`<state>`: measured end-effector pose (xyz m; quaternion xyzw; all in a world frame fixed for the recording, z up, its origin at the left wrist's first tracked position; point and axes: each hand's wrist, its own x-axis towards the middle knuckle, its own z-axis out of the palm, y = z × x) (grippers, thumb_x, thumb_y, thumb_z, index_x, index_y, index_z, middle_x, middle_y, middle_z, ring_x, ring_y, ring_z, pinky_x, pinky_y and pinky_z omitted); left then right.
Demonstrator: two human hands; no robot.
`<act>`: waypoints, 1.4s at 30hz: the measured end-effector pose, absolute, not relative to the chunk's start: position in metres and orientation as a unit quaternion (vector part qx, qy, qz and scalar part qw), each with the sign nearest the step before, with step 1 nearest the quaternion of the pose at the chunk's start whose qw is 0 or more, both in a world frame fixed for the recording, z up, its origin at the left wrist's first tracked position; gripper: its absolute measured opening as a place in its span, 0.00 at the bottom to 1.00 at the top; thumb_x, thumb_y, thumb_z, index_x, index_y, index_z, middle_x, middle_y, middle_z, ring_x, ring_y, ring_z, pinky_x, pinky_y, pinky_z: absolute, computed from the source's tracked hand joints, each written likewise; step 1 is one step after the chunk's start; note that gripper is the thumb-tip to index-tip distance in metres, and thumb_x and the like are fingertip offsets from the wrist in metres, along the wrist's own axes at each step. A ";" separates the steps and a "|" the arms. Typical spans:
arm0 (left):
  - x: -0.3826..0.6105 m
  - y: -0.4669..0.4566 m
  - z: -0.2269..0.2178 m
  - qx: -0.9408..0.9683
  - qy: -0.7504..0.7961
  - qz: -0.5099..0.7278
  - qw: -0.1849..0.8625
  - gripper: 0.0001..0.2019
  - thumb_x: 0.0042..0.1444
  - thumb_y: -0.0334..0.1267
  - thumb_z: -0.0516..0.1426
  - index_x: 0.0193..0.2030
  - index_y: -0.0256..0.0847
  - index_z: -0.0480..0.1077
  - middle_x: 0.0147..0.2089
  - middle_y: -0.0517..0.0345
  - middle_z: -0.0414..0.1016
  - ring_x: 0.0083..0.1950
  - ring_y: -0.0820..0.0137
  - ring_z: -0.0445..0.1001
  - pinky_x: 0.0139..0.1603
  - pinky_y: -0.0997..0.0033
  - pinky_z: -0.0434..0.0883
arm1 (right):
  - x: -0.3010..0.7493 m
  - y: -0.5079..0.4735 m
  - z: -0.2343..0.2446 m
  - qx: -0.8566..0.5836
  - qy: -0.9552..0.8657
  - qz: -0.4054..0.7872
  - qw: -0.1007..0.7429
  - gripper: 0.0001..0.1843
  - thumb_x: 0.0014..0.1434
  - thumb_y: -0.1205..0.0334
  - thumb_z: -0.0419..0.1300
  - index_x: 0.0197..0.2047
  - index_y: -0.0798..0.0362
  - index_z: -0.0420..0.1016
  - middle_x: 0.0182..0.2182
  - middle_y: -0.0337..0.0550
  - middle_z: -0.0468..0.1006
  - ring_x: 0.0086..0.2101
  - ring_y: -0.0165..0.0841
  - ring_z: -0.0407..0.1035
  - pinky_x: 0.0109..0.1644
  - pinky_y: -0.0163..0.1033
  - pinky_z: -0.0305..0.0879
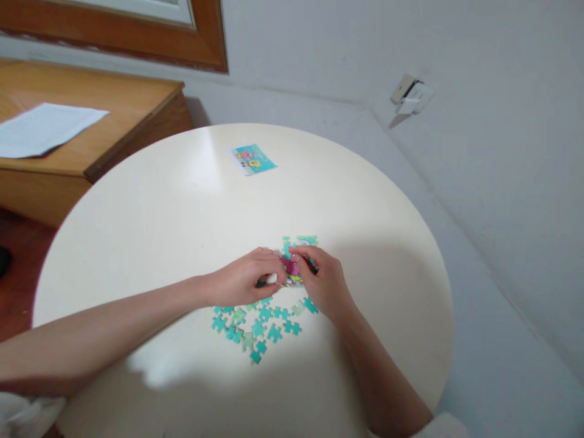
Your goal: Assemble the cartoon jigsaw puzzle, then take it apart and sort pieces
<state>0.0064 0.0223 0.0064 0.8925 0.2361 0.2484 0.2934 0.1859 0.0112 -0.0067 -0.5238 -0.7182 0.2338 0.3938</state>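
Observation:
A partly joined jigsaw [298, 243] in teal and pink lies near the middle of a round cream table [182, 201]. My left hand [249, 280] and my right hand [322, 280] meet over it, fingers pinched together on the pink pieces at its centre. Which single piece each hand grips is hidden by the fingers. Several loose teal puzzle pieces [258, 325] lie scattered just below my hands, toward me.
A small picture card [252, 159] lies at the far side of the table. A wooden desk [114, 121] with a white paper sheet [43, 128] stands at the left. A wall socket [410, 94] sits on the grey wall to the right.

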 end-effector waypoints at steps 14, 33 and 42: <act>0.006 0.023 0.004 0.900 0.177 0.304 0.256 0.12 0.61 0.29 0.49 0.29 0.37 0.69 0.32 0.51 0.75 0.37 0.72 0.73 0.38 0.72 0.71 | 0.185 0.011 -0.006 -0.524 -0.726 0.224 0.384 0.11 0.55 0.68 0.53 0.34 0.50 0.76 0.32 0.41 0.80 0.35 0.34 0.73 0.42 0.39 0.67; 0.006 0.023 0.001 0.922 0.184 0.266 0.214 0.16 0.64 0.36 0.46 0.28 0.39 0.68 0.29 0.52 0.72 0.36 0.70 0.71 0.41 0.68 0.70 | 0.184 0.011 -0.007 -0.522 -0.736 0.219 0.371 0.11 0.55 0.68 0.53 0.34 0.50 0.76 0.33 0.41 0.80 0.36 0.33 0.73 0.44 0.39 0.67; 0.007 0.023 0.001 0.941 0.146 0.256 0.166 0.16 0.64 0.32 0.44 0.27 0.38 0.66 0.30 0.51 0.72 0.37 0.69 0.69 0.41 0.68 0.68 | 0.184 0.010 -0.009 -0.522 -0.735 0.216 0.376 0.11 0.55 0.68 0.53 0.34 0.50 0.76 0.33 0.42 0.80 0.37 0.34 0.73 0.45 0.40 0.67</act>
